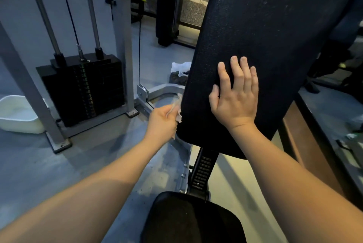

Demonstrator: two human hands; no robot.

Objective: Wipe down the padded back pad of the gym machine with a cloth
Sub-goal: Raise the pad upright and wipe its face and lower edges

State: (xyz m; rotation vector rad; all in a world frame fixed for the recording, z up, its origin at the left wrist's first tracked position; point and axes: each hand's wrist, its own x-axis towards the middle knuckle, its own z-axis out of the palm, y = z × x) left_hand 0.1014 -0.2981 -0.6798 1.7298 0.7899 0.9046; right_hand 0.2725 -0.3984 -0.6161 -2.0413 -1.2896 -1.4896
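Back pad: the back pad (265, 26) is a tall black slab with rounded lower corners. It leans across the upper right of the view, and its skin is finely pebbled with pale specks.
Cloth: the cloth (178, 103) is a pale, crumpled rag against the back pad's lower left edge.
Left hand: the left hand (161, 121) has its fingers curled round the cloth, just left of the back pad.
Right hand: the right hand (235, 97) lies flat on the back pad's lower face with its fingers straight and slightly spread, holding nothing.
Post: a black ribbed post (203, 166) runs down from under the back pad.
Seat: a black padded seat (192, 219) with rounded corners sits below the back pad.
Weight stack: black plates (84, 87) on shiny steel rods stand well left of the back pad. Their coloured marks are too small to read.
Tub: a white plastic tub (17, 115) sits on the grey floor, far left of the back pad.
Bag: a crinkled white bag (179, 67) shows just past the back pad's left edge.
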